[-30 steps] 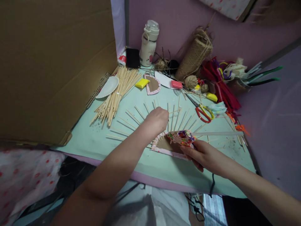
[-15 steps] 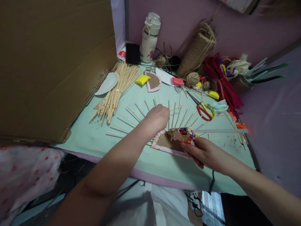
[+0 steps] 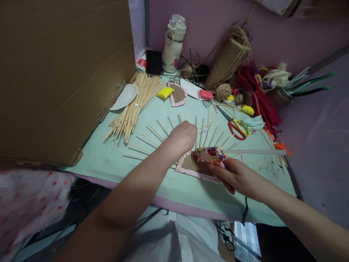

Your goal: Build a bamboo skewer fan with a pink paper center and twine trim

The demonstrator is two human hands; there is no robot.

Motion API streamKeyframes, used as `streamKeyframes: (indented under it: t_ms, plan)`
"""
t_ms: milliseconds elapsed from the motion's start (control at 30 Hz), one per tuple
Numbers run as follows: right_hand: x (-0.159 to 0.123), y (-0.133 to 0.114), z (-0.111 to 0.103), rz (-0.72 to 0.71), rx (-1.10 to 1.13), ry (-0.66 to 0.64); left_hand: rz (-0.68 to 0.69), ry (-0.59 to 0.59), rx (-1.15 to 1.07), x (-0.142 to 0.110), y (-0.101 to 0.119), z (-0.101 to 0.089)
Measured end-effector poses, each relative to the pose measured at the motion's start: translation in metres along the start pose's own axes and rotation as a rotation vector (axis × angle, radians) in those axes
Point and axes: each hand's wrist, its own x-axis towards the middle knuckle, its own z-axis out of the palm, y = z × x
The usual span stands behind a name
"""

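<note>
Left grip (image 3: 185,134) over the fanned sticks (image 3: 163,127), fingertips hidden, can't tell if apart or together. Pink-edged cardboard (image 3: 196,167) just nearside of it, on desk (image 3: 109,160). Glue gun (image 3: 209,155) above cardboard, clamped in right grip (image 3: 231,174). Steady the gun, fingers clear of its tip, don't nudge sticks.

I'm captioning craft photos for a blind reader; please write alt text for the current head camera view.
A right hand holds a floral-patterned glue gun over pink-edged cardboard with thin wooden sticks fanned around it; the left hand is at the fan. Beyond are bundled sticks, scissors and jute twine.
</note>
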Motion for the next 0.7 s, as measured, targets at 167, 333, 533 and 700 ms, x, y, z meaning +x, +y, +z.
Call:
streamKeyframes:
  t_ms: [167,333,533,700]
  plan:
    - [-0.003,-0.0007,-0.0021,-0.001,-0.018,-0.039,0.009,-0.008,0.004,0.0013,0.0,0.0017]
    - [-0.0038,-0.0011,-0.0029,-0.004,-0.009,-0.017,-0.009,-0.014,-0.002,0.0,0.0008,-0.0004]
    - [-0.0019,-0.0035,-0.0025,-0.013,-0.022,-0.026,0.01,-0.01,-0.003,0.0005,0.0008,-0.0002]
    - [-0.0094,-0.0057,-0.0039,0.009,-0.017,-0.054,-0.001,-0.004,-0.01,0.0006,0.0004,0.0011]
